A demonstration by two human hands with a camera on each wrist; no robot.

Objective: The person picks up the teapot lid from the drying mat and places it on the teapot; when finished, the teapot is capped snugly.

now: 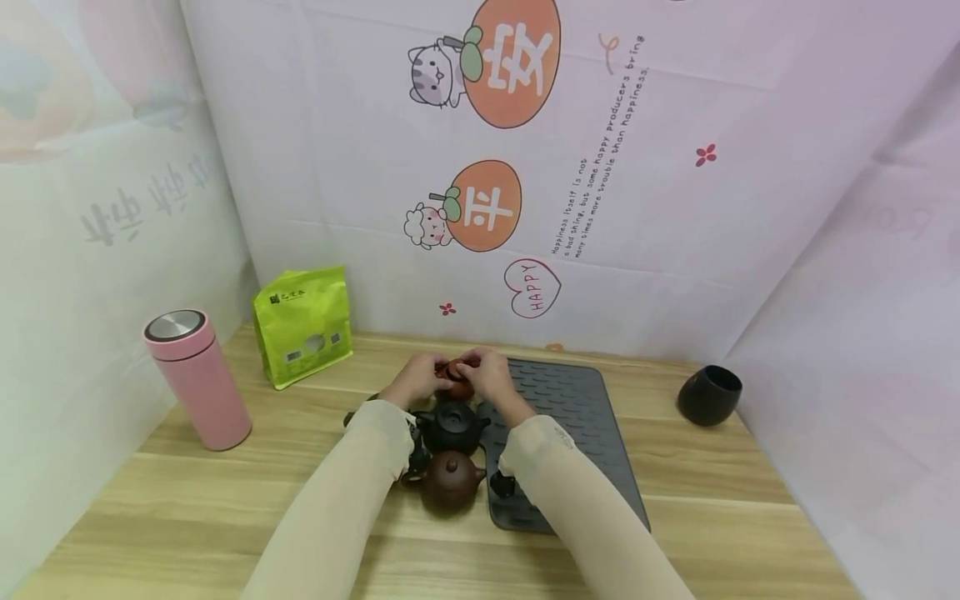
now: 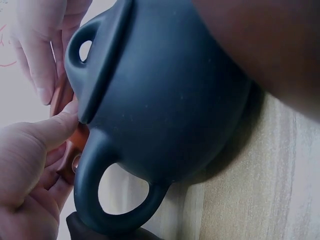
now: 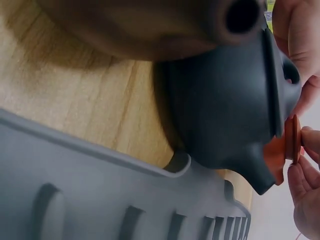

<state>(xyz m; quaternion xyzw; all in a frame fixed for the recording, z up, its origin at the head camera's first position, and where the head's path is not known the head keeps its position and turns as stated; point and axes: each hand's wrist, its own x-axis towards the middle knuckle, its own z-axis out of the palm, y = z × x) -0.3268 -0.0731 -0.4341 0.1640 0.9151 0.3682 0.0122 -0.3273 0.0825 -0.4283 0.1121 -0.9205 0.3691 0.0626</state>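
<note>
Brown teapot (image 1: 448, 482) sits nearest; beyond, both hands (image 1: 459, 375) apparently clasp a red teapot (image 1: 457, 385).

We see red teapot (image 1: 455, 385) mostly hidden under left hand (image 1: 417, 377) and right hand (image 1: 487, 372); brown teapot (image 3: 145, 25) cut by right-wrist frame edge, blurred.

Small red-brown teapot (image 1: 455, 379), lid on, upright on wooden table beyond black teapot, beside grey mat.
</note>
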